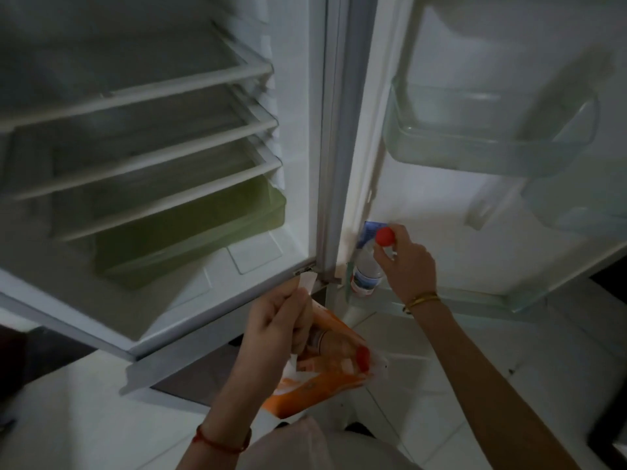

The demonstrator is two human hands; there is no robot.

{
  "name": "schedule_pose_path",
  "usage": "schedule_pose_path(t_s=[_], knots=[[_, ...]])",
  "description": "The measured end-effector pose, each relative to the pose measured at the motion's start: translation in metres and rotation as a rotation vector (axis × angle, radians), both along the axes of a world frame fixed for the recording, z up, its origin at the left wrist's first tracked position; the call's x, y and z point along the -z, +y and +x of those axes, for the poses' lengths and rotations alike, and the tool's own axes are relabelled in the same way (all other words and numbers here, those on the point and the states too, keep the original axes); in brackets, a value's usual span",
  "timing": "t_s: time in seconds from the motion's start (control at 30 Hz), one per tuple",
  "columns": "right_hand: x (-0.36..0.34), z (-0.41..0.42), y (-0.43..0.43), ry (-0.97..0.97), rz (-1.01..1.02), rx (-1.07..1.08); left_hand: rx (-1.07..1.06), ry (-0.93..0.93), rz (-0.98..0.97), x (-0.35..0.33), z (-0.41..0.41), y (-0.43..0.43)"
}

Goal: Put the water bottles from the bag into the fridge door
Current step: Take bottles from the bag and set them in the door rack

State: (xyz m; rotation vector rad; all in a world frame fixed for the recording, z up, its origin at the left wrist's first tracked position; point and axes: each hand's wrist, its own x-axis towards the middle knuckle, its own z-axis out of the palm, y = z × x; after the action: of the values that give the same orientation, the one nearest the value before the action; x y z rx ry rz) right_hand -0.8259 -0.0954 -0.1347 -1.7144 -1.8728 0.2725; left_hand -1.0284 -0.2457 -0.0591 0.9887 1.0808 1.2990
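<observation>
A clear water bottle [365, 273] with a red cap and a blue-and-red label stands upright at the left end of the bottom shelf [475, 300] of the open fridge door. My right hand [409, 262] grips its neck just under the cap. My left hand [283, 320] holds up the white handles of an orange and white plastic bag [325, 378] below the fridge's corner. Inside the bag another bottle with a red cap [363, 358] shows through the plastic.
The fridge body [142, 137] stands open on the left with several bare glass shelves and a greenish drawer [190, 232] at the bottom. A clear upper door bin [488, 130] hangs above. White floor tiles [509, 385] lie below.
</observation>
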Motion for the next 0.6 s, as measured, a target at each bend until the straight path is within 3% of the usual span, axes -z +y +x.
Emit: schedule_pose_path(t_s=[0.23, 0.37, 0.4, 0.47, 0.53, 0.6], knots=[[0.003, -0.003, 0.000, 0.002, 0.051, -0.071, -0.086, 0.007, -0.006, 0.002, 0.020, 0.001], [0.001, 0.005, -0.017, 0.284, 0.066, -0.054, -0.129, -0.013, -0.007, 0.003, 0.030, 0.000], [0.002, 0.008, -0.028, 0.328, 0.140, -0.049, -0.133, -0.013, -0.005, 0.003, 0.032, 0.000], [0.014, 0.015, -0.049, 0.238, 0.255, -0.089, -0.133, -0.019, -0.009, 0.002, 0.038, -0.001], [0.043, 0.019, -0.065, 0.071, 0.033, -0.206, -0.142, -0.024, -0.013, 0.000, 0.042, -0.003], [0.068, 0.024, -0.074, -0.091, -0.455, -0.334, -0.150, -0.034, -0.010, -0.002, 0.045, -0.005]])
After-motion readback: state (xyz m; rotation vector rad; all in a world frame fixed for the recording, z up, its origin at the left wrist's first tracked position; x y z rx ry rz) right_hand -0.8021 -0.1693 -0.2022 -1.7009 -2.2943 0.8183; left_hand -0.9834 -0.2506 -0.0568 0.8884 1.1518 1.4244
